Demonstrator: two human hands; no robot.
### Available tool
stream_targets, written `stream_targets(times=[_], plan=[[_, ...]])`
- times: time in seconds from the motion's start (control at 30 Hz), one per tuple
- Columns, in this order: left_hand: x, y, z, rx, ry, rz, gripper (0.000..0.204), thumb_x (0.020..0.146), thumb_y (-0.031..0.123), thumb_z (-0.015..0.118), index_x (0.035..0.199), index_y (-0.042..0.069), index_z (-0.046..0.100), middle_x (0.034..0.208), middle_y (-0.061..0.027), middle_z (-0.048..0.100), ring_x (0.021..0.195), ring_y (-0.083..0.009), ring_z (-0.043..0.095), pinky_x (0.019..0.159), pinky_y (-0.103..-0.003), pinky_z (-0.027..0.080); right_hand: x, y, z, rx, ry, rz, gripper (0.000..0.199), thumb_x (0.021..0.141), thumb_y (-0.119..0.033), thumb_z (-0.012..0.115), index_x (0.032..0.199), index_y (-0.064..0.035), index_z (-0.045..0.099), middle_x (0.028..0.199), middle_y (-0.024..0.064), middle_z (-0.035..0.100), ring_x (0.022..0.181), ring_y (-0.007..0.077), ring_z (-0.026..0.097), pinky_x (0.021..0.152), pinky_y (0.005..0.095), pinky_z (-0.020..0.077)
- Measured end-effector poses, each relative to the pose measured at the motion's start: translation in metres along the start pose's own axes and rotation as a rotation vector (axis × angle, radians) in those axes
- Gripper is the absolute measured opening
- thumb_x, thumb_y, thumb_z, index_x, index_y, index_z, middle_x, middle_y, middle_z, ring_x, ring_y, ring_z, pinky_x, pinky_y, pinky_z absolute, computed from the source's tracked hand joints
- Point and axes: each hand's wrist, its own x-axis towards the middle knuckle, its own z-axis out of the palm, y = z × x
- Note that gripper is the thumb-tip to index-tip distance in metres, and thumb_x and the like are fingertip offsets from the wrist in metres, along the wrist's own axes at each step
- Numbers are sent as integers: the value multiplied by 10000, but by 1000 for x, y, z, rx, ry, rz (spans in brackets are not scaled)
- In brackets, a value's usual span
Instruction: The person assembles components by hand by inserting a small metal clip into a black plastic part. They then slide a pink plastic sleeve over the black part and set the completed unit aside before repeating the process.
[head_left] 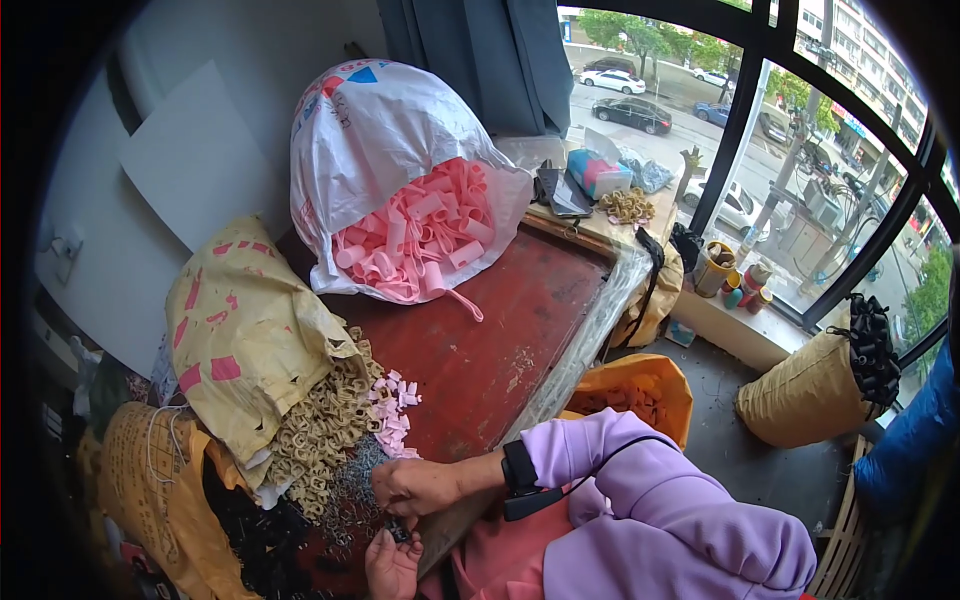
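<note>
- Your left hand (393, 570) has its fingertips drawn close around a small dark piece (398, 530), just toward you from the heap of grey metal pieces (362, 478), the landmark here.
- Your right hand (412, 485) is curled at the right edge of that heap, above the dark piece. Its fingertips are hidden, so you cannot tell whether they also pinch it.
- You probably keep the piece low and between both hands so one can steady it while the other works.
- Your left palm is turned up; your right shows its back, the forearm crossing from the right in a lilac sleeve (690, 490), a dark band (518, 466) at the wrist.
- Beige loops (310, 440) border the heap on its far left and small pink pieces (394, 402) lie just beyond it, presumably for short reaches.
- Black pieces (265, 540) lie left of the heap, toward you.
- A tan sack (250, 310) opens toward the heap, seemingly to feed out the loops.
- Well beyond the heap, a white sack (400, 125) lies with its mouth facing you, showing larger pink pieces (410, 235).
</note>
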Motion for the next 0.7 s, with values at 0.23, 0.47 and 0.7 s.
stream_targets(times=[0.23,0.47,0.7], plan=[[-11,9,2,10,20,17,271,854,138,446,1047,-49,476,1053,-163,529,831,-183,559,728,-279,465,0,23,-15,-782,-216,286,109,668,-126,528,750,-56,546,794,103,537,678,262,576,552,362,464],[-18,11,-6,-52,30,61,247,865,133,426,980,-69,508,991,-180,550,918,-253,538,802,-316,453,0,47,-9,-910,-393,221,139,683,-119,505,799,-58,552,842,110,550,697,248,592,561,347,481],[-20,15,-21,-39,217,169,219,846,155,463,982,-14,493,935,-161,567,788,-199,575,690,-260,496,8,43,-17,-772,-350,232,171,697,-117,481,849,-42,499,814,121,521,675,269,581,552,368,477]])
